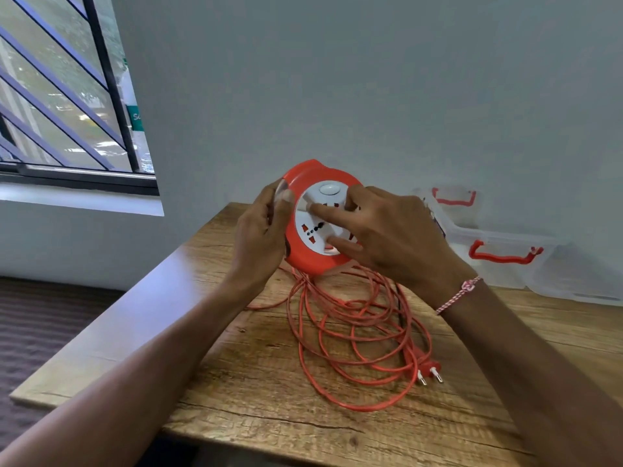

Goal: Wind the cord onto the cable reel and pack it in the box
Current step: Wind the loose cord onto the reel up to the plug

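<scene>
An orange cable reel (303,254) with a white socket face is held upright above the wooden table (256,392). My left hand (261,237) grips its left rim. My right hand (387,234) lies across the white face, fingers pressed on it. The orange cord (340,335) hangs from the reel's underside and lies in loose loops on the table. Its two-pin plug (427,369) rests at the right of the loops. A clear plastic box (505,264) with red handles stands at the back right against the wall.
The clear lid (448,200) with a red handle leans against the wall behind the box. The table's left edge runs diagonally beside a dark floor. A barred window (67,96) is at the upper left.
</scene>
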The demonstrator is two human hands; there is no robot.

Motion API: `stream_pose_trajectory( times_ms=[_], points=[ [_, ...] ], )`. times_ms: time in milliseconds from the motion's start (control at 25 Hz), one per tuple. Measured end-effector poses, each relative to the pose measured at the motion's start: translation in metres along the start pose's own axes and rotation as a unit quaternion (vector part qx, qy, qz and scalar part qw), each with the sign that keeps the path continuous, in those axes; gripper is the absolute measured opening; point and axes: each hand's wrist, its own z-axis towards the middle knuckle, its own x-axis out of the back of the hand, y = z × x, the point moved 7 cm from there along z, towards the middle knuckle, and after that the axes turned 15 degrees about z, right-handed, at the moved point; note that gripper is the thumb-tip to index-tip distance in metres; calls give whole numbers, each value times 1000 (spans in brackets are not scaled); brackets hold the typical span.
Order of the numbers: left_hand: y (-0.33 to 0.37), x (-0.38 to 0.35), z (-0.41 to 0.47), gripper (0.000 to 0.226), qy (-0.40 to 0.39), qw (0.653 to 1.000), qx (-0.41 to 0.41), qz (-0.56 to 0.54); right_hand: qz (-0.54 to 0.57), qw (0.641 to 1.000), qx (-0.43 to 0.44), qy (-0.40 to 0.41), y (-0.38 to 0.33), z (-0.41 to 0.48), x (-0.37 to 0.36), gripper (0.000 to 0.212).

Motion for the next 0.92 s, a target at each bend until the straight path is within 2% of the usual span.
stream_pose_trajectory(
  times_ms=[120,200,280,360,400,440,480,520,600,640,720,800,920],
  points=[
    [-1,-6,-2,29,-6,1000,-13,9,38,998,-43,30,5,-8,1,54],
    [-2,-8,-5,33,-1,1000,-22,21,85,989,-111,51,8,-8,1,60],
    [-1,-10,-8,39,6,999,-29,30,150,965,-199,86,11,-11,1,62],
    [-1,-13,-10,43,6,999,-33,33,254,906,-318,116,19,-18,-5,56],
    [-1,-15,-10,44,5,999,-34,31,322,861,-374,119,23,-23,-12,54],
    [-2,-16,-11,45,3,999,-33,26,383,818,-413,118,26,-28,-19,51],
    [-3,-16,-11,43,1,999,-28,16,408,803,-418,113,27,-29,-20,49],
    [-4,-16,-10,42,0,1000,-18,2,383,831,-389,106,28,-27,-14,47],
    [-7,-14,-9,37,0,1000,13,-20,239,930,-264,91,31,-20,4,46],
    [-8,-13,-8,36,0,999,30,-27,180,962,-192,74,29,-18,10,47],
    [-11,-11,-7,35,-2,998,48,-28,119,987,-104,12,26,-18,7,54],
    [-11,-11,-7,36,-9,999,41,-26,72,994,-72,-28,21,-20,-3,55],
    [-9,-13,-10,37,-21,999,29,-25,48,998,-36,-36,13,-20,-12,53]
  ],
)
